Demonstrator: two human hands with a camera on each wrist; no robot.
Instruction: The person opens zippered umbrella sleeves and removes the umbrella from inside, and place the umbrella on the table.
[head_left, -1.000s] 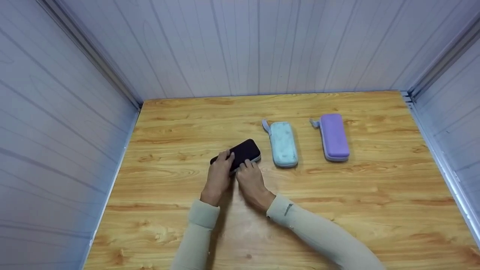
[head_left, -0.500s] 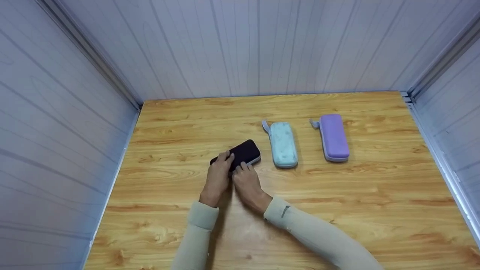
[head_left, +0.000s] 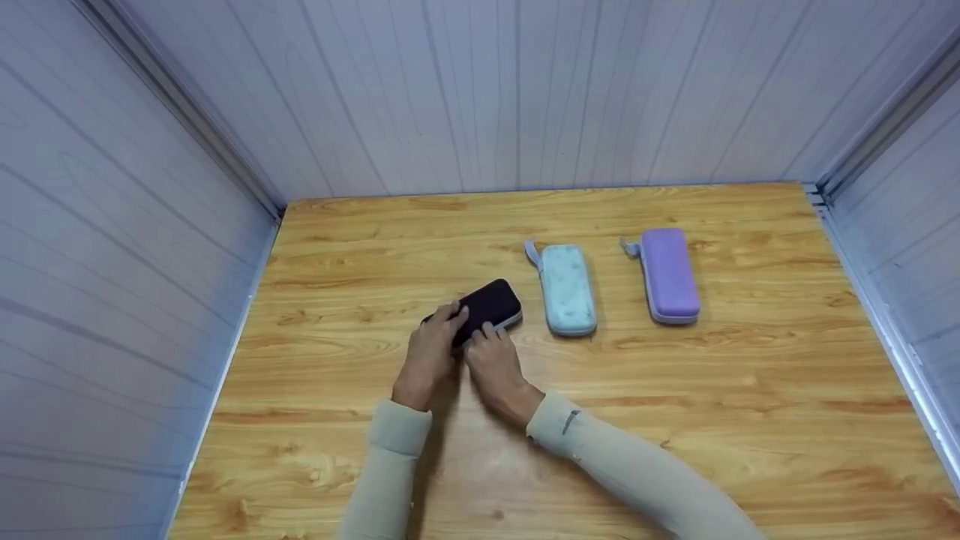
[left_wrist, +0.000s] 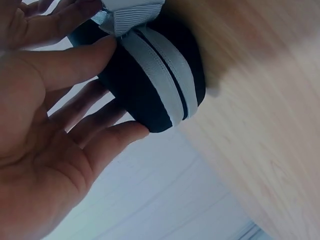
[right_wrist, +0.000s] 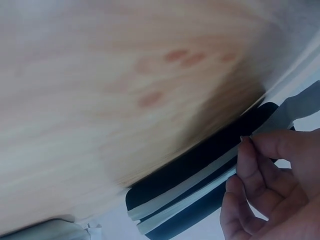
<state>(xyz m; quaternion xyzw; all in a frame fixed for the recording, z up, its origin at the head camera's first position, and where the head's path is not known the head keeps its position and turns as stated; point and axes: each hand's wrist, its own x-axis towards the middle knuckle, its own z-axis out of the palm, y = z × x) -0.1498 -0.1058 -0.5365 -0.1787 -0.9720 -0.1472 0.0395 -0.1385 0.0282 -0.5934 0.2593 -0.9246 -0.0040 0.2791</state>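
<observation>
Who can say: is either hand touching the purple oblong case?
No, the purple case lies apart; the left hand and right hand touch the black oblong case.

Head view: L end of blk case (head_left: pixel 491 304) mostly hidden by L hand (head_left: pixel 430 352); thumb tip of R hand (head_left: pixel 495 365) hidden; sleeves (head_left: pixel 382 472) cut off at btm. R wrist view: tiny bit (right_wrist: pixel 244 138) in pinch too small to ID; strap (right_wrist: pixel 304 106) cut off at edge; tabletop (right_wrist: pixel 75 125) blurred.

Black case (head_left: pixel 491 300) with pale-grey zip bands (left_wrist: pixel 159 80); mottled pale-blue case (head_left: pixel 568 289); purple case (head_left: pixel 670 271); yellow-brown wood-grain table (head_left: pixel 712 390); beige sleeves (head_left: pixel 397 442); pale walls (head_left: pixel 487 97) streaked grey.
</observation>
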